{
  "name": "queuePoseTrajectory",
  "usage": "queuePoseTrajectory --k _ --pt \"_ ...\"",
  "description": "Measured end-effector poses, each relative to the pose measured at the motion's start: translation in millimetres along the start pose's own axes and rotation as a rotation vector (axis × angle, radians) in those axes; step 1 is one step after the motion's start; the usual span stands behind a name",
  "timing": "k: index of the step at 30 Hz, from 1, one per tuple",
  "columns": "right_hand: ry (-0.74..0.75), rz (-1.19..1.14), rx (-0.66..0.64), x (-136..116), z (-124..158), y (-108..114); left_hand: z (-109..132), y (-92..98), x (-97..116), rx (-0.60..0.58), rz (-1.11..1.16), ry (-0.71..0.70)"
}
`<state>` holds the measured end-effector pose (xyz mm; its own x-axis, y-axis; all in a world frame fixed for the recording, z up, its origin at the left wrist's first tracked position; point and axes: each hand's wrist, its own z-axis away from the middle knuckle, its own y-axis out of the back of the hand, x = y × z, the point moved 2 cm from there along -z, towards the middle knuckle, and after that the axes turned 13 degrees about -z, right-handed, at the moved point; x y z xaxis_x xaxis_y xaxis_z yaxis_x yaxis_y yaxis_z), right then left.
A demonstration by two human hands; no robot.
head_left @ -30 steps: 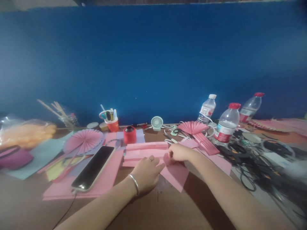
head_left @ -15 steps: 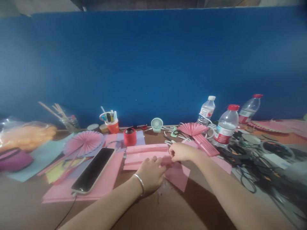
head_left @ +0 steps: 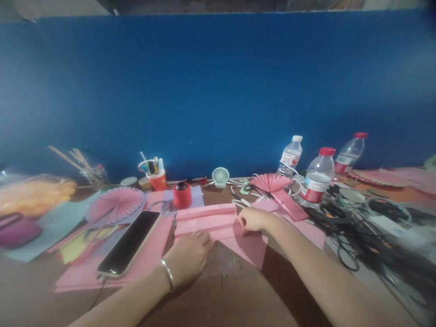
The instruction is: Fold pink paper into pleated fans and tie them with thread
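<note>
A pink sheet of paper [head_left: 207, 219] with several crosswise folds lies in front of me. At its near left edge is my left hand [head_left: 192, 254], wearing a ring and a silver bangle, its fingers bent over the folded edge. My right hand [head_left: 254, 220] is closed at the paper's right end, thumb and fingers pressed together on it. Another pink paper piece [head_left: 250, 250] lies partly under the folded sheet, below my right hand. Both sets of fingertips are partly hidden.
A phone [head_left: 131, 243] rests on pink sheets at left, near a pleated paper fan [head_left: 116, 204]. Behind stand a red thread spool [head_left: 182, 196], an orange cup of pens [head_left: 157, 180] and a small fan [head_left: 220, 176]. Bottles [head_left: 317, 181] and tangled cables [head_left: 344, 231] fill the right.
My left hand has slid left along the paper's near edge, away from my right hand. The right hand stays at the right end. The view has shifted slightly.
</note>
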<state>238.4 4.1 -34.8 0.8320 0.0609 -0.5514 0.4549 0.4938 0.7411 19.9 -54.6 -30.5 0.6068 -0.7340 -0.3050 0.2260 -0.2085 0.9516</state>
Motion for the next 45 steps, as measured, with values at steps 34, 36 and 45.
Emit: queuePoseTrajectory --k 34,36,45 --pt "0.693 -0.011 0.518 -77.0 16.5 -36.6 17.3 19.8 -50.6 0.257 0.489 0.342" --pt "0.690 -0.085 0.612 -80.2 24.6 -22.3 13.8 41.2 -53.4 0.349 0.517 0.361" --pt "0.697 -0.276 0.813 -110.7 82.8 36.3 7.7 132.8 -57.5 0.562 0.551 0.314"
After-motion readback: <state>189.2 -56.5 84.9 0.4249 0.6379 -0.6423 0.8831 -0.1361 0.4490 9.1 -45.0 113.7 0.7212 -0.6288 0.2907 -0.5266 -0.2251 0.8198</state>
